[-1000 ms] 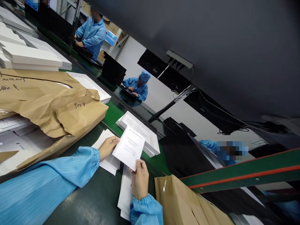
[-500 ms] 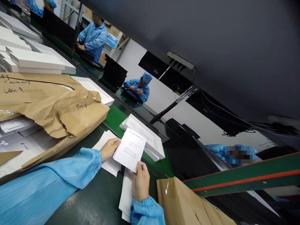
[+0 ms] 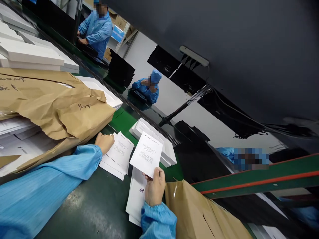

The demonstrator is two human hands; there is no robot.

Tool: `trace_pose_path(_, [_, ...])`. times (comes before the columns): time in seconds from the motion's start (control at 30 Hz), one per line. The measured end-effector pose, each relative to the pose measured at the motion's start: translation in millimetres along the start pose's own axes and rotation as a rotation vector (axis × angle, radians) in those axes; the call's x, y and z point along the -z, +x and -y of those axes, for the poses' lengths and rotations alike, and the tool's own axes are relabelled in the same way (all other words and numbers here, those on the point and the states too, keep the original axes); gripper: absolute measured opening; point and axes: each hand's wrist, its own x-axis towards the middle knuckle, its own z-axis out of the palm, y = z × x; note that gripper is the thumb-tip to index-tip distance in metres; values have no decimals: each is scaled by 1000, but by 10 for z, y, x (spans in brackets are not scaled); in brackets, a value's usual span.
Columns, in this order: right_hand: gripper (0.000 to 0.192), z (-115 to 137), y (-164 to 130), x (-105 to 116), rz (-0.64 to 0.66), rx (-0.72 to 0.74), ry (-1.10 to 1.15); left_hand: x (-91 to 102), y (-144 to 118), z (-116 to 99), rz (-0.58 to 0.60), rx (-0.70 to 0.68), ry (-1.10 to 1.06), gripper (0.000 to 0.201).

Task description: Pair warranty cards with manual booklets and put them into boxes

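- Right hand point(image 3: 155, 187): thumb and fingers pinch the held booklet point(image 3: 146, 153), marked "Warranty Policy", by its near corner, above the counter point(image 3: 87, 209) toward its far edge.
- Left hand point(image 3: 104, 143): fingers curled at the left side of the booklet pile point(image 3: 121, 151); whether they grip any sheet cannot be told.
- Change noted: the left hand has come off the held booklet and moved to the pile, where matching print now shows on top. In my judgement, the right hand alone now carries the held booklet.
- Below the held booklet: a second pile point(image 3: 136, 196), top piece bearing a logo.
- Beyond the counter's far edge: white box point(image 3: 169, 154) on the green strip point(image 3: 122, 119), partly hidden.
- Counter's left side: torn brown parcel point(image 3: 72, 109); right side: brown carton point(image 3: 184, 209).
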Motion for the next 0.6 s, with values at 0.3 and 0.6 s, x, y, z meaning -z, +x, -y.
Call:
trace_pose_path(0.3, [23, 59, -53, -19, 136, 10, -67, 49, -122, -383, 439, -225, -954, 35])
trace_pose_path(0.6, [40, 218, -190, 596, 140, -23, -727, -267, -178, -351, 303, 133, -1401, 42])
